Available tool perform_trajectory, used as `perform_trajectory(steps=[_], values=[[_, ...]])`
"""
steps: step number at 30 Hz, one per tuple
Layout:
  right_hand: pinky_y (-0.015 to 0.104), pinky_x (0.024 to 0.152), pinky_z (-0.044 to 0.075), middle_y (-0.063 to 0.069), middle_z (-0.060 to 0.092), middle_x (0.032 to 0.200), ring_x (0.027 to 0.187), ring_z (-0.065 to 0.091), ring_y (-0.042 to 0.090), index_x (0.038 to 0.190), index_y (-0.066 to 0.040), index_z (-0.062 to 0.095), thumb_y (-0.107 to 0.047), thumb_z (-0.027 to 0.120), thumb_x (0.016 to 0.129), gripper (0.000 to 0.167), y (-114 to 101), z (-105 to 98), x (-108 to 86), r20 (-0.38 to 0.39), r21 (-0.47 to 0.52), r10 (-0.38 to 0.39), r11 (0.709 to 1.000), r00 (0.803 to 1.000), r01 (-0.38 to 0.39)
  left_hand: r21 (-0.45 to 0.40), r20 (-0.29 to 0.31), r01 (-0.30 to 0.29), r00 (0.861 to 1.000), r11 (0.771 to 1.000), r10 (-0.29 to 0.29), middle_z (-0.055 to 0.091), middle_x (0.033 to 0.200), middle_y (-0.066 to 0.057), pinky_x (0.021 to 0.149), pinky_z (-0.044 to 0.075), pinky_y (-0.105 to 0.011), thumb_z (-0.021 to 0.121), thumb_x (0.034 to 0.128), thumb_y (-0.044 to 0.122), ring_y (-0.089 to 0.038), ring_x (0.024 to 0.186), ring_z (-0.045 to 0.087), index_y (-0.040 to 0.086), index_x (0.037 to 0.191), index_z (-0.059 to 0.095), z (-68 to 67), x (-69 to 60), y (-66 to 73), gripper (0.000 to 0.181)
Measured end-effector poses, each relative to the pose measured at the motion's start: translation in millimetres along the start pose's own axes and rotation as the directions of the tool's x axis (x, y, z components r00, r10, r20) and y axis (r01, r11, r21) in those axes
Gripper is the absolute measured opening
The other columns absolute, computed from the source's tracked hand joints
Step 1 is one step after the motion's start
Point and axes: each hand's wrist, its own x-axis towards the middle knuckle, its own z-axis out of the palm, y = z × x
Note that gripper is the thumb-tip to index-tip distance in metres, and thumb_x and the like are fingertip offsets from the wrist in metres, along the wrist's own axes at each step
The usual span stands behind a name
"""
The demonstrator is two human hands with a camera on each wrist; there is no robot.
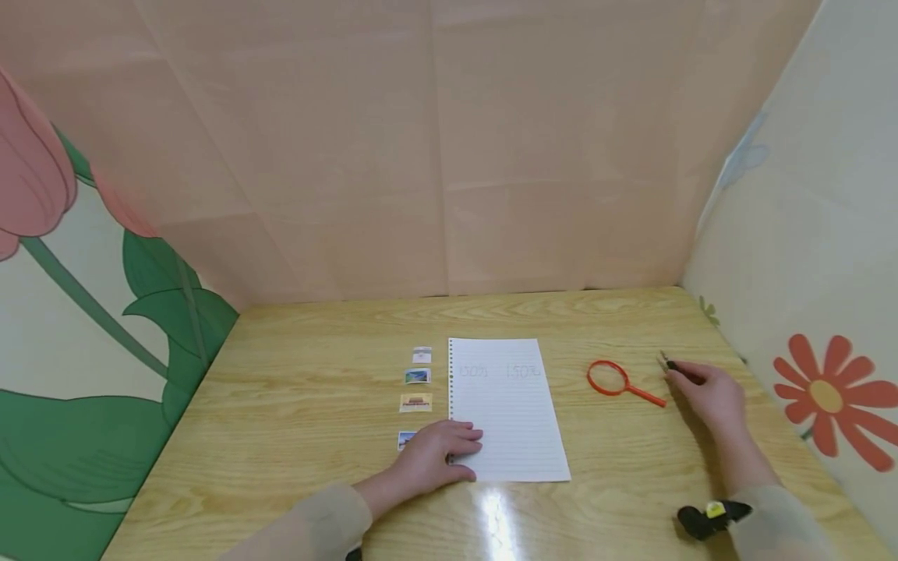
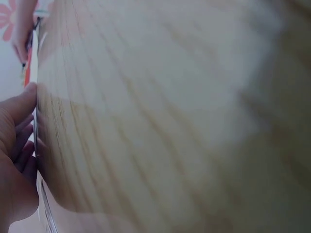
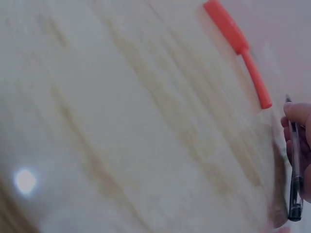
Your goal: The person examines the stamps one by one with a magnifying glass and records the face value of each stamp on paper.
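Observation:
My left hand (image 1: 435,452) rests on the lower left edge of a lined, hole-punched sheet of paper (image 1: 508,432), fingers extended. Faint pencil-like writing runs across the sheet's upper part. Beside that hand, a small picture stamp (image 1: 404,440) is partly covered. In the left wrist view the left hand (image 2: 17,150) appears at the table edge. Off to the right, my right hand (image 1: 712,393) pinches a pen (image 1: 671,364); its clear barrel and dark end show in the right wrist view. A red magnifying glass (image 1: 647,396) lies just left of that hand.
More small stamps (image 1: 416,403) lie in a column left of the paper. The wooden table (image 1: 295,405) meets a pinkish covered wall (image 1: 337,156) behind and flower-patterned panels (image 1: 807,234) at both sides. A black device (image 1: 712,518) sits at the right wrist.

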Motion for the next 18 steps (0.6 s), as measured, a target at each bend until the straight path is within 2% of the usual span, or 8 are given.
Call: perform_trajectory(steps=[2,3,5,7,9,11,14,18], values=[[0.049,0.088,0.047,0.029,0.063,0.122,0.111,0.057,0.044,0.123,0.004,0.066,-0.031,0.066,0.096,0.044,-4.2,-0.8,0.1,-0.004,0.013,0.008,1.000,1.000,-0.008,-0.003,0.002,0.003,1.000,1.000,-0.003,0.059,0.137,0.004,0.112,0.035,-0.030,0.079,0.0835,0.033,-0.014,0.130,0.051,0.013,0.124,0.070,-0.4,-0.1,-0.1,0.046],[0.041,0.084,0.049,0.027,0.064,0.121,0.106,0.059,0.037,0.123,0.003,0.067,-0.032,0.066,0.096,0.044,-7.1,-1.4,0.1,-0.002,0.020,0.010,1.000,1.000,-0.010,-0.003,0.002,0.003,1.000,1.000,-0.003,0.059,0.137,0.004,0.111,0.036,-0.030,0.079,0.0836,0.033,-0.014,0.130,0.051,0.013,0.124,0.070,-0.7,-0.2,-0.1,0.046],[0.025,0.074,0.049,0.023,0.067,0.117,0.096,0.061,0.016,0.123,0.001,0.067,-0.033,0.066,0.096,0.043,-13.3,-4.2,-0.8,0.000,0.040,0.001,0.999,1.000,-0.001,-0.004,0.002,0.000,1.000,1.000,0.000,0.059,0.137,0.004,0.111,0.036,-0.031,0.079,0.0836,0.033,-0.014,0.129,0.051,0.013,0.124,0.070,-1.0,0.1,0.0,0.046],[0.014,0.065,0.044,0.021,0.068,0.114,0.086,0.055,-0.002,0.122,0.001,0.068,-0.032,0.066,0.096,0.042,-22.9,-7.4,-2.2,0.009,0.065,-0.021,0.998,1.000,0.020,-0.005,0.003,0.001,1.000,1.000,-0.001,0.060,0.137,0.004,0.110,0.037,-0.030,0.079,0.0838,0.032,-0.014,0.128,0.051,0.012,0.124,0.070,-1.0,0.3,0.2,0.046],[0.010,0.062,0.044,0.004,0.071,0.105,0.081,0.048,-0.013,0.121,0.000,0.068,-0.031,0.067,0.095,0.041,-32.3,-9.1,-2.8,0.016,0.109,-0.051,0.993,0.999,0.048,-0.003,-0.003,-0.002,1.000,1.000,0.002,0.059,0.137,0.002,0.110,0.037,-0.030,0.080,0.0837,0.032,-0.015,0.128,0.052,0.012,0.125,0.069,-1.5,0.4,0.8,0.047],[0.009,0.061,0.045,-0.009,0.070,0.095,0.077,0.050,-0.014,0.120,0.001,0.068,-0.026,0.069,0.094,0.037,-42.3,-8.6,-3.8,0.005,0.162,-0.101,0.982,0.995,0.099,-0.006,-0.018,-0.004,1.000,1.000,0.004,0.059,0.138,0.001,0.110,0.037,-0.031,0.080,0.0835,0.031,-0.016,0.128,0.052,0.010,0.127,0.068,-2.3,0.2,2.0,0.049],[0.009,0.061,0.046,-0.019,0.065,0.087,0.076,0.056,-0.008,0.121,-0.001,0.067,-0.020,0.071,0.093,0.034,-55.1,-4.3,-6.7,-0.003,0.237,-0.175,0.957,0.985,0.171,-0.015,-0.054,-0.010,0.998,1.000,0.009,0.057,0.140,-0.001,0.110,0.038,-0.031,0.080,0.0839,0.029,-0.018,0.128,0.052,0.009,0.130,0.065,-3.1,0.7,2.4,0.053],[0.010,0.063,0.047,0.005,0.069,0.091,0.078,0.059,0.000,0.120,-0.003,0.066,-0.012,0.069,0.094,0.028,-71.0,3.4,-13.4,0.007,0.307,-0.265,0.918,0.964,0.250,-0.030,-0.100,-0.018,0.995,0.999,0.015,0.058,0.139,-0.002,0.109,0.040,-0.033,0.079,0.0849,0.028,-0.020,0.127,0.054,0.008,0.130,0.065,-5.4,2.1,0.5,0.051]])
